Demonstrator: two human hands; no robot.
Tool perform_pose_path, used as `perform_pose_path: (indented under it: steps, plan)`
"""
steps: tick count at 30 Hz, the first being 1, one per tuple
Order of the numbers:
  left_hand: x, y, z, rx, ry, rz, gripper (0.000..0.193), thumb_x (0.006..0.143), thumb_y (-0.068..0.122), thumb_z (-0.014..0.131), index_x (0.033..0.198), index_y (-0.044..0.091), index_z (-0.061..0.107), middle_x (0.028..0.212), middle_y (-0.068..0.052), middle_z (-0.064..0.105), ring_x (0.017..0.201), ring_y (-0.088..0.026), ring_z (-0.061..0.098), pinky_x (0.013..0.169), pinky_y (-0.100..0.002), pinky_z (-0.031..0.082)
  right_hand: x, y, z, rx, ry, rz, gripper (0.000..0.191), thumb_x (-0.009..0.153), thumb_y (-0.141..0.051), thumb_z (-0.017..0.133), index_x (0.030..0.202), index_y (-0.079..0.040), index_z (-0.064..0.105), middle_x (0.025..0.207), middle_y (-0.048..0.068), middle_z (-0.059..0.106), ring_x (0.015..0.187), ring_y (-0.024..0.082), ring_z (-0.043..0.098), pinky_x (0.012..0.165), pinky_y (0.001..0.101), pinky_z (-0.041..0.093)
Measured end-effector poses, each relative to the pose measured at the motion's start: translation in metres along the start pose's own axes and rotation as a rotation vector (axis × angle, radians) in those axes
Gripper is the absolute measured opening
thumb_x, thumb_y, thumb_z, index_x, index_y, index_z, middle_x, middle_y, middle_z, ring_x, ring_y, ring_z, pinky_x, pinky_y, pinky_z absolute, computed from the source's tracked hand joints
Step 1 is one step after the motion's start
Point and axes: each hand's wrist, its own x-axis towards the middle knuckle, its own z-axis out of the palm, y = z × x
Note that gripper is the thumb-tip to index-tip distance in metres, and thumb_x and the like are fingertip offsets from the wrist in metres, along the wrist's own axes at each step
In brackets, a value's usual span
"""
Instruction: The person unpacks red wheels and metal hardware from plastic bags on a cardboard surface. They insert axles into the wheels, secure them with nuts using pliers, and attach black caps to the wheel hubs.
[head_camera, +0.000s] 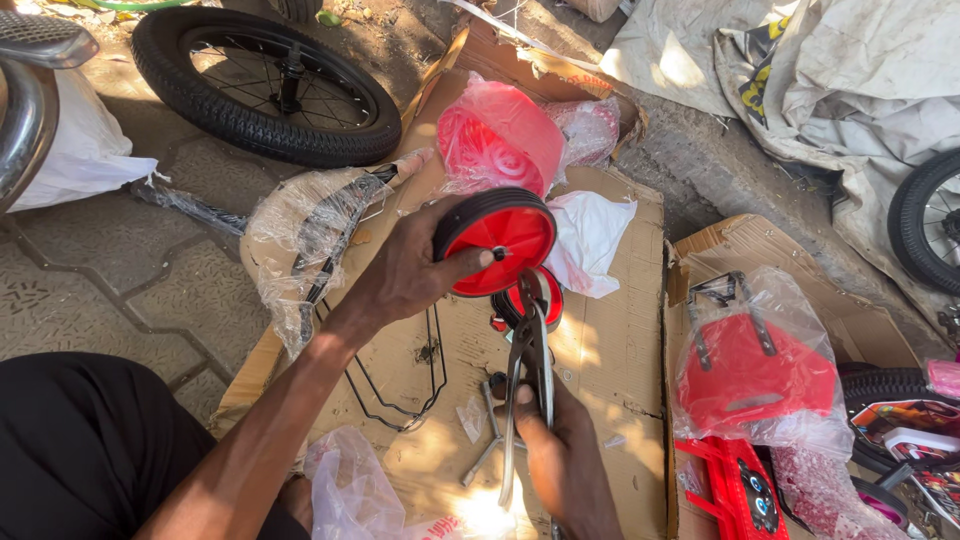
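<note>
1. The right hand (560, 455) is closing tightly around the handles of one pair of pliers (530, 370), whose long axis is pointing up and away toward the wheel's hub.
2. The left hand (410, 270) is gripping one small red wheel (497, 240), fingers curled round its black rim, thumb across the face, above the cardboard (610, 350).
3. A second red wheel (545, 295) is lying just behind; one large black tyre (265, 85) is resting farther off.

Your left hand (405, 270) grips a small wheel (495, 240): glossy, smooth red plastic disc, matt black rubber rim. Your right hand (555, 450) holds pliers (528, 345) of bare, shiny metal. Beneath the wheel lies flattened cardboard (610, 340), matt brown and creased. Left of the wheel, a part sits in crinkled clear plastic wrap (300, 235). Right of it lies white paper (590, 235), crumpled and matt.
</note>
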Motion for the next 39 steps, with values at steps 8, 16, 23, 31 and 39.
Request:
perform_pose_path:
  steps: [8,16,23,31,39]
  plan:
    - [-0.002,0.001,0.006,0.042,-0.049,0.042,0.052,0.089,0.014,0.077,0.135,0.0,0.059,0.116,-0.014,0.074,0.107,-0.021,0.071,0.098,-0.035,0.055,0.005,-0.015,-0.003,-0.149,0.007,-0.011,0.042,0.097,-0.029,0.055,0.129,-0.002,0.062,0.086,0.004,0.075,0.08,0.011,0.068,0.071,0.0305,0.054]
    - [-0.01,-0.007,0.028,0.152,0.022,-0.017,0.041,0.088,0.012,0.076,0.125,0.001,0.062,0.103,-0.017,0.077,0.093,-0.019,0.074,0.088,-0.035,0.057,-0.016,-0.023,0.023,0.67,-0.117,0.257,0.04,0.098,-0.026,0.055,0.126,0.0,0.065,0.069,0.007,0.053,0.05,0.015,0.047,0.042,0.0315,0.039]
    - [-0.015,-0.026,0.031,-0.038,-0.046,-0.045,0.045,0.093,0.019,0.072,0.131,0.001,0.055,0.111,-0.013,0.074,0.102,-0.022,0.071,0.091,-0.035,0.056,-0.021,-0.008,0.022,1.045,-0.186,0.398,0.044,0.102,-0.028,0.056,0.133,0.003,0.06,0.074,0.003,0.048,0.053,0.011,0.044,0.043,0.0261,0.037]
    - [-0.024,-0.084,0.003,-0.277,0.01,-0.937,0.082,0.112,0.059,0.027,0.125,-0.011,0.066,0.108,-0.025,0.074,0.102,-0.034,0.073,0.088,-0.042,0.062,-0.023,0.016,0.013,0.519,-0.127,0.461,0.029,0.097,-0.024,0.057,0.114,0.0,0.059,0.066,0.011,0.058,0.045,0.021,0.051,0.039,0.0371,0.04]
    - [-0.057,-0.153,0.005,-1.067,-0.076,-0.969,0.037,0.104,0.025,0.053,0.127,-0.001,0.065,0.116,-0.016,0.076,0.098,-0.021,0.076,0.087,-0.04,0.064,-0.026,0.006,-0.012,-0.249,-0.27,0.039,0.028,0.102,-0.028,0.053,0.096,-0.002,0.063,0.056,0.007,0.057,0.046,0.021,0.054,0.046,0.0375,0.045]
